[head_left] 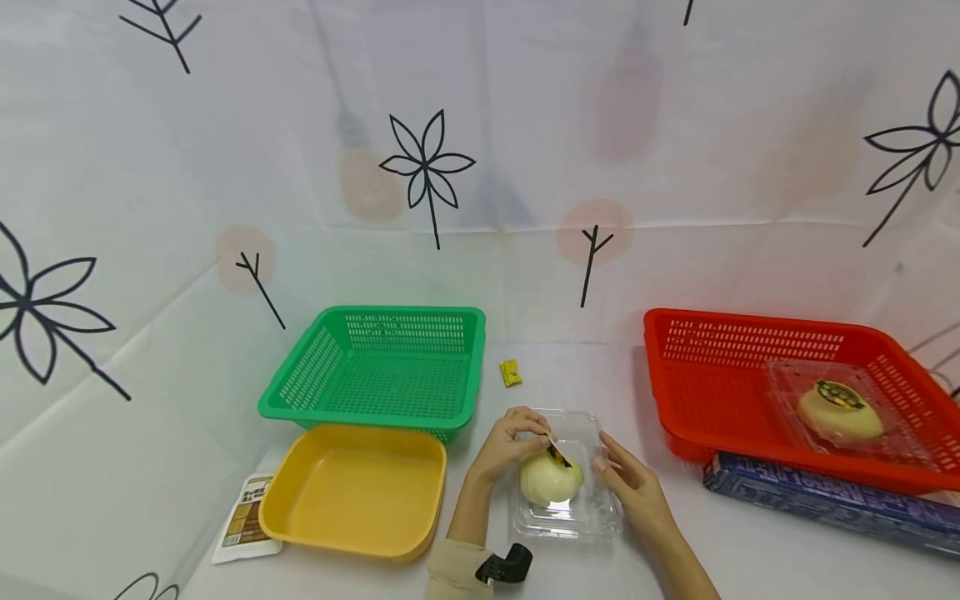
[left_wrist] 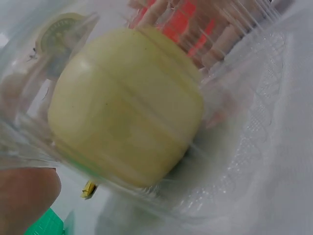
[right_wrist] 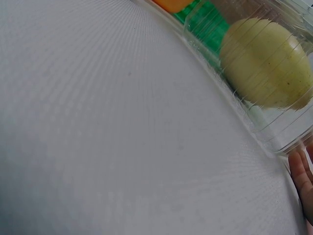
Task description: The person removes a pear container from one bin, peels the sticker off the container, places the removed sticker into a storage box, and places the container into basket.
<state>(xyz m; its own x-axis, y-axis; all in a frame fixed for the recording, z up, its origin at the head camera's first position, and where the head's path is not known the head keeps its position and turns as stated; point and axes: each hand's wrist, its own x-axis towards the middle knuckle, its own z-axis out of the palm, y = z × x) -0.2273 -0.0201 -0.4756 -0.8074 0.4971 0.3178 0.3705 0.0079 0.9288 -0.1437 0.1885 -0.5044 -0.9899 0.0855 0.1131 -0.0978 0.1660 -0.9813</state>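
A clear plastic box (head_left: 540, 522) holding a pale yellow-green round fruit (head_left: 551, 483) lies on the white table between both hands. My left hand (head_left: 504, 446) pinches a dark-and-yellow sticker (head_left: 558, 455) at the top of the fruit; the sticker stands up at a slant. At the box's right side, my right hand (head_left: 633, 487) holds the edge, thumb toward the top. Through the plastic, the left wrist view shows the fruit (left_wrist: 127, 107) close up and the sticker (left_wrist: 61, 34) beyond it. Fingers of the right hand (right_wrist: 301, 176) appear at the box's corner in the right wrist view.
Left of the hands stand a yellow tub (head_left: 352, 492) and a green basket (head_left: 375, 408), with a white-and-brown packet (head_left: 247, 521) beside the tub. A small yellow packet (head_left: 511, 372) lies behind the box. A red basket (head_left: 705, 400) holds another boxed fruit (head_left: 840, 412); a long blue box (head_left: 825, 504) lies before it.
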